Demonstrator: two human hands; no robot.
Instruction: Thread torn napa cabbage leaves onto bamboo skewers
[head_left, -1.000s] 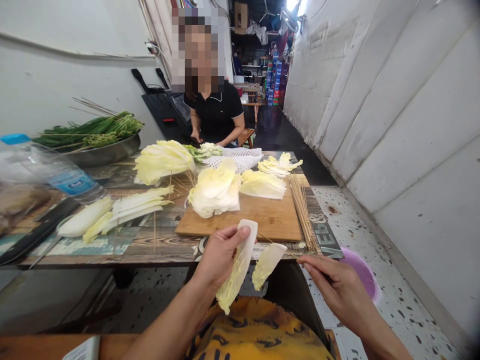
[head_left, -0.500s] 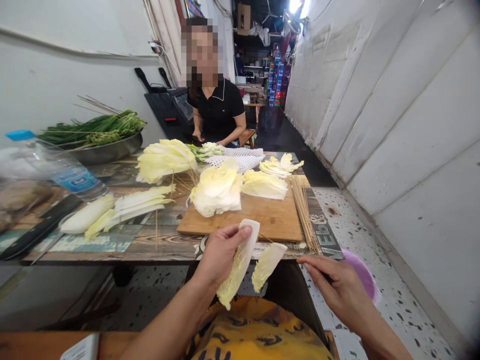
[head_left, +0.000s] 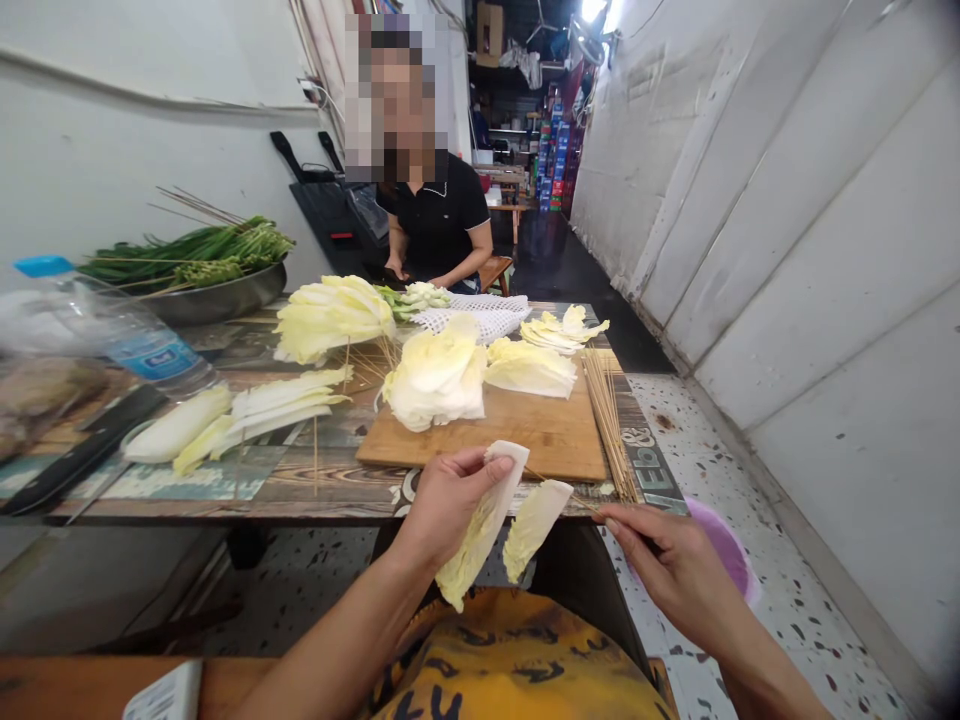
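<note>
Between the thumb and fingers of my left hand (head_left: 450,500) is a long strip of napa cabbage leaf (head_left: 480,535), its white end up and its yellow frilly end hanging down. My right hand (head_left: 667,555) pinches a thin wooden skewer (head_left: 583,503). A second, smaller piece of cabbage leaf (head_left: 536,530) is threaded on that skewer, between my hands. The skewer runs on toward the strip in my left hand; where its tip is relative to that strip I cannot tell. Just beyond my hands lies a wooden cutting board (head_left: 540,435) with stacked cabbage leaves (head_left: 439,375) on it.
Loose skewers (head_left: 611,430) lie right of the board. Left are cut cabbage strips (head_left: 281,405), a black-handled knife (head_left: 67,465), a water bottle (head_left: 150,340) and a metal bowl of greens (head_left: 232,298). A person (head_left: 435,220) sits across the table. A purple basin (head_left: 724,550) stands on the floor.
The strip in my left hand has shifted slightly right, toward the piece on the skewer, and its top tilts more to the right. My right hand has barely moved.
</note>
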